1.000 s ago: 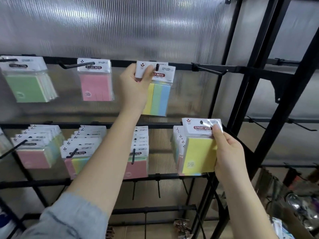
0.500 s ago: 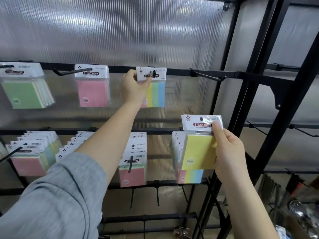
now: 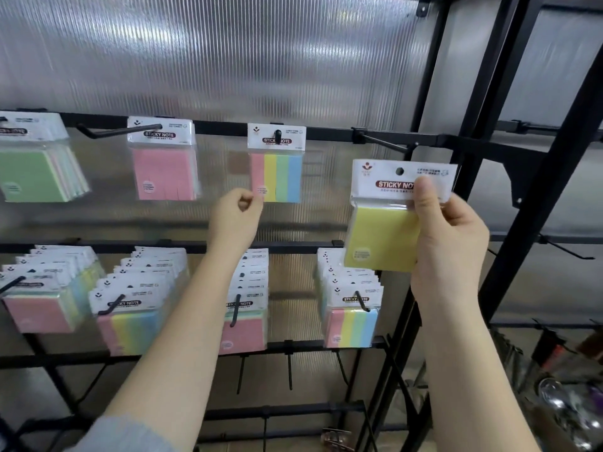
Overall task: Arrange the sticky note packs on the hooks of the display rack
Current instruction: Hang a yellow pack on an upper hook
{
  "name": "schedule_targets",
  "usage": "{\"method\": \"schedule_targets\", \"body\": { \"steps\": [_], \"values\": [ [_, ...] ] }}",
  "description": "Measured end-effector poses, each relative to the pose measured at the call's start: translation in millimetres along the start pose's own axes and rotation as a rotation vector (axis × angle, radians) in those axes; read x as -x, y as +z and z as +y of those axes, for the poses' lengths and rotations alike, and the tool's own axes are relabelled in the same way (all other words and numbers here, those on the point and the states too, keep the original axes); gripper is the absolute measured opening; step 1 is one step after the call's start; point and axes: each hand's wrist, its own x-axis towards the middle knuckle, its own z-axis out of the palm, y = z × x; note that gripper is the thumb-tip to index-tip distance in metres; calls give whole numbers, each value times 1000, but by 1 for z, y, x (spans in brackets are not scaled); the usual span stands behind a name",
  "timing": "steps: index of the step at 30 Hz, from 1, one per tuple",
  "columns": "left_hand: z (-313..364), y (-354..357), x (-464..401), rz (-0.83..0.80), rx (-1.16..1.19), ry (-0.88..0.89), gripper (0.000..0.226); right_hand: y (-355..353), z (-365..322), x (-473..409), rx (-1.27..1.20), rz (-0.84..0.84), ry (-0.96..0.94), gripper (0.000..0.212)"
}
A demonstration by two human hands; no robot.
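**At the top rail: one pack hung, one pack in hand**

On the top rail of the black display rack [image 3: 329,134], a four-colour striped sticky note pack [image 3: 276,164] hangs from the third hook [image 3: 277,136], the hook's tip poking through the hole in its white header card. Just below its lower left corner is the left hand [image 3: 235,214], fingers loosely curled with the thumb and forefinger tips close together; it grips nothing, and whether it touches the pack's corner cannot be told.

To the right, the right hand [image 3: 448,230] holds a yellow sticky note pack [image 3: 385,230] upright in front of the rack, thumb pressed across the "STICKY NOTE" label on the header and fingers curled behind. The pack's hang hole is free, below and beside the bare fourth hook [image 3: 386,142], which slants out from the rail; pack and hook are apart.

Farther left on the same rail hang a pink pack [image 3: 163,172] on the second hook and a green-fronted bunch of packs [image 3: 36,172] at the frame's edge. The rail beneath carries four full hooks of packs [image 3: 350,308], pink and striped fronts facing out. Ribbed translucent panelling [image 3: 228,53] backs the rack.
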Motion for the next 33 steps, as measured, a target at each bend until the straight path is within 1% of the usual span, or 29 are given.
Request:
{"method": "schedule_targets", "body": {
  "steps": [3, 7, 12, 16, 22, 29, 33],
  "values": [
    [-17, -8, 22, -71, -110, -47, 11, 3, -5, -14, -14, 11, -12, 25],
    [-34, -17, 50, -103, -259, -86, 11, 4, -7, -29, 8, 29, -20, 27],
    [-42, -23, 68, -137, -374, -46, 15, 8, -4, -38, 28, 56, -3, 27],
    [-49, -27, 74, -123, -408, -36, 15, 10, -5, -40, 23, 66, -13, 22],
    [-60, -30, 79, -147, -439, -63, 16, 8, -6, -42, 37, 87, -56, 25],
    [-59, -31, 79, -144, -410, -84, 14, 14, 7, -52, 67, 83, -26, 30],
    [-56, -33, 79, -138, -409, -80, 13, 23, 22, -65, 89, 77, 11, 26]
  ]
}}
